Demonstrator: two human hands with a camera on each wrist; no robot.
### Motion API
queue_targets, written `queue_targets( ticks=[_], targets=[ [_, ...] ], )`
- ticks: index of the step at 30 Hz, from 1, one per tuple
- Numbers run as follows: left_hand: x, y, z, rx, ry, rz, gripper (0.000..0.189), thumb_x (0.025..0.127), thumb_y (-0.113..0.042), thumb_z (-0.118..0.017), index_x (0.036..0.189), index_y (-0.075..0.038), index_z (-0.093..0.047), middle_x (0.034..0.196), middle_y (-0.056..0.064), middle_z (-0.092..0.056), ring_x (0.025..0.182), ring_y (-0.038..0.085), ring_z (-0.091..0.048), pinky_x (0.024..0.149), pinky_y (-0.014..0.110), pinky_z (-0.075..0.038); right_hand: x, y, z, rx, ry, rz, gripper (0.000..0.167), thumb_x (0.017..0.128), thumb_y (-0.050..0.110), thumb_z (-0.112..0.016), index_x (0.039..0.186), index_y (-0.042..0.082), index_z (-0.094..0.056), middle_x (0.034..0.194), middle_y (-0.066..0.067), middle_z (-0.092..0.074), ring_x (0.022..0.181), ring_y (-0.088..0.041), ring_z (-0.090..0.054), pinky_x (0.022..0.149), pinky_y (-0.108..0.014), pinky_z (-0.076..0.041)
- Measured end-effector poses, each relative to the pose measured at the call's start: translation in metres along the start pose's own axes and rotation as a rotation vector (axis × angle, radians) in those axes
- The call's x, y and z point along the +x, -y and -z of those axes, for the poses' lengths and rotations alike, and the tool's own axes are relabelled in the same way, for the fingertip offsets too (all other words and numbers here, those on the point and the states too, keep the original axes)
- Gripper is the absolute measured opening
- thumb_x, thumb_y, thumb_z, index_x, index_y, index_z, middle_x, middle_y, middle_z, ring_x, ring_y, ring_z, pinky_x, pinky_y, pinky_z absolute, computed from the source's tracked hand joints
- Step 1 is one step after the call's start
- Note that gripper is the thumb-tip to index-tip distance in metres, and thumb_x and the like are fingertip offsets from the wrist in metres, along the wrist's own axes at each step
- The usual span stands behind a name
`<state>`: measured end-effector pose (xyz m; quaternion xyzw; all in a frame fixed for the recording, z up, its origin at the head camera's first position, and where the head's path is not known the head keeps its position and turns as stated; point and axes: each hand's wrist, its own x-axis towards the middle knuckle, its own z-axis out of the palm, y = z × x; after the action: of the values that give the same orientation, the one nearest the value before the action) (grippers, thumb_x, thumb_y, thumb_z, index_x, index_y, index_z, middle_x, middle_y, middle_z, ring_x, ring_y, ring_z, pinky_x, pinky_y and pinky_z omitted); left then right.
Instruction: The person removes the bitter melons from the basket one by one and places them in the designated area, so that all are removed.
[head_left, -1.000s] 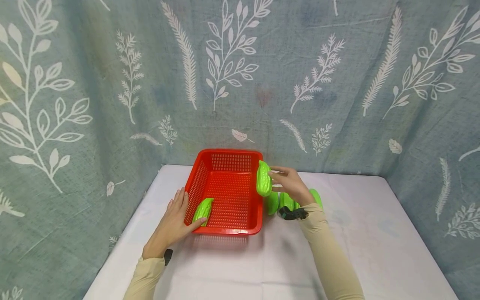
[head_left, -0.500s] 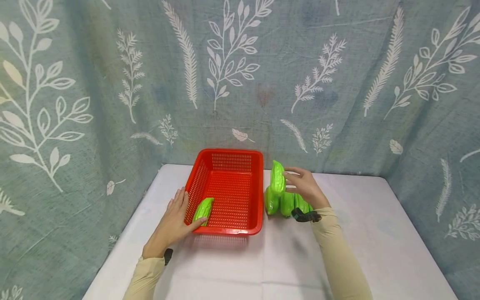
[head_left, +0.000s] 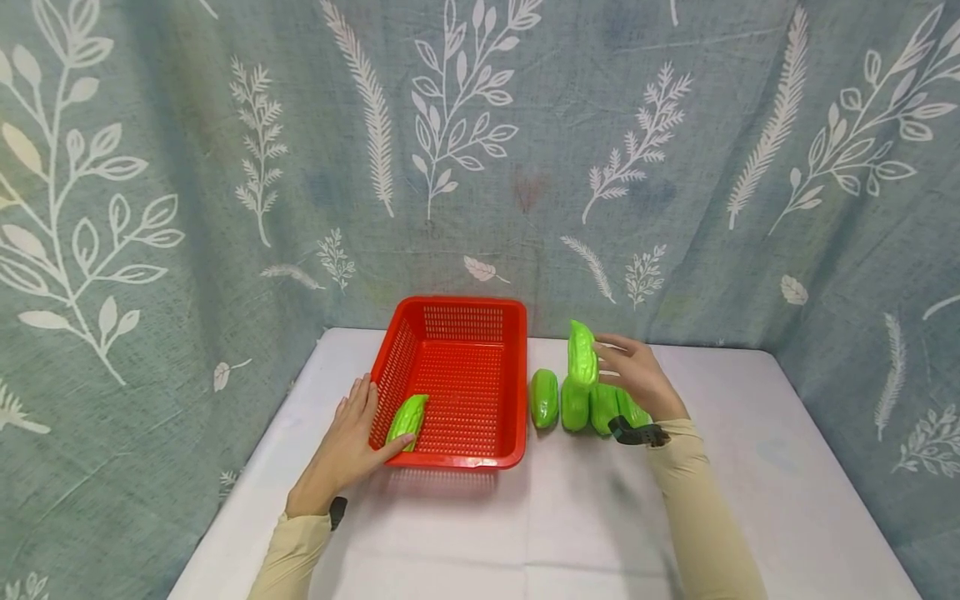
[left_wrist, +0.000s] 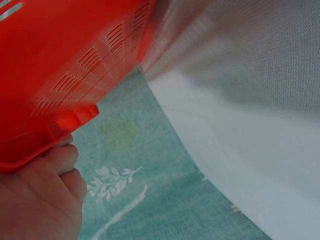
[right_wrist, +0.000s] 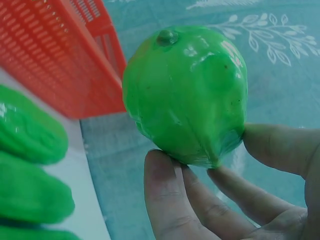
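Observation:
My right hand holds a bright green, ridged bitter melon above a row of similar melons. In the right wrist view, the thumb and fingertips pinch the held melon at its lower side, with its stem stub facing the camera. Straight fingers of my left hand rest along the left rim of the red plastic basket, and its thumb reaches over the front-left corner. Inside that corner lies one bitter melon, partly behind the thumb. The left wrist view shows my left hand against the rim from below.
Several bitter melons lie side by side on the white-covered table, right of the basket; my right wrist partly hides the rightmost ones. A patterned grey-green curtain hangs behind and at both sides.
My right hand has moved rightward with the melon, from the basket's right rim to above the row, revealing more melons. My left hand and the basket stay in place.

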<state>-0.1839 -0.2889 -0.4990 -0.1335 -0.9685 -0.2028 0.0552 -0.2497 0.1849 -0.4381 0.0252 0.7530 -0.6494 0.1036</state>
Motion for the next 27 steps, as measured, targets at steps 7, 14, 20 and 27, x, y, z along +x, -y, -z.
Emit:
queue_targets(
  ticks=[7,14,20,27],
  targets=[
    [-0.001,0.001,-0.001,0.001,-0.006,-0.005,0.117,0.089,-0.066,-0.068,0.162,0.009,-0.016,0.174,0.024,-0.005,0.162,0.044,-0.007,0.128,0.065,-0.015,-0.005,-0.010,0.021,-0.030,-0.014,0.002,0.068,0.107,0.040,-0.056,0.161,0.006,-0.034,0.165,-0.024,-0.035,0.146,-0.046,-0.044,0.115,-0.050,-0.048],
    [-0.001,0.001,-0.001,0.002,-0.001,0.000,0.117,0.089,-0.067,-0.067,0.162,0.007,-0.015,0.174,0.022,-0.004,0.162,0.042,-0.005,0.128,0.064,-0.014,-0.009,-0.015,0.040,-0.046,-0.044,-0.016,0.070,0.107,0.043,-0.054,0.163,0.007,-0.031,0.166,-0.021,-0.034,0.147,-0.044,-0.043,0.120,-0.052,-0.043],
    [0.000,0.001,-0.001,0.004,0.009,0.008,0.118,0.089,-0.068,-0.066,0.163,0.006,-0.013,0.175,0.021,-0.001,0.163,0.042,-0.005,0.129,0.064,-0.013,-0.013,-0.020,0.053,-0.077,-0.064,-0.014,0.073,0.107,0.047,-0.051,0.164,0.008,-0.028,0.167,-0.022,-0.032,0.148,-0.044,-0.042,0.119,-0.049,-0.045],
    [0.001,0.002,-0.001,-0.002,0.006,0.003,0.118,0.089,-0.068,-0.066,0.163,0.006,-0.013,0.175,0.021,-0.003,0.162,0.042,-0.005,0.129,0.064,-0.013,-0.017,-0.032,0.069,-0.090,-0.066,-0.032,0.074,0.107,0.049,-0.049,0.165,0.009,-0.025,0.168,-0.021,-0.030,0.149,-0.043,-0.040,0.105,-0.029,-0.055]
  ],
)
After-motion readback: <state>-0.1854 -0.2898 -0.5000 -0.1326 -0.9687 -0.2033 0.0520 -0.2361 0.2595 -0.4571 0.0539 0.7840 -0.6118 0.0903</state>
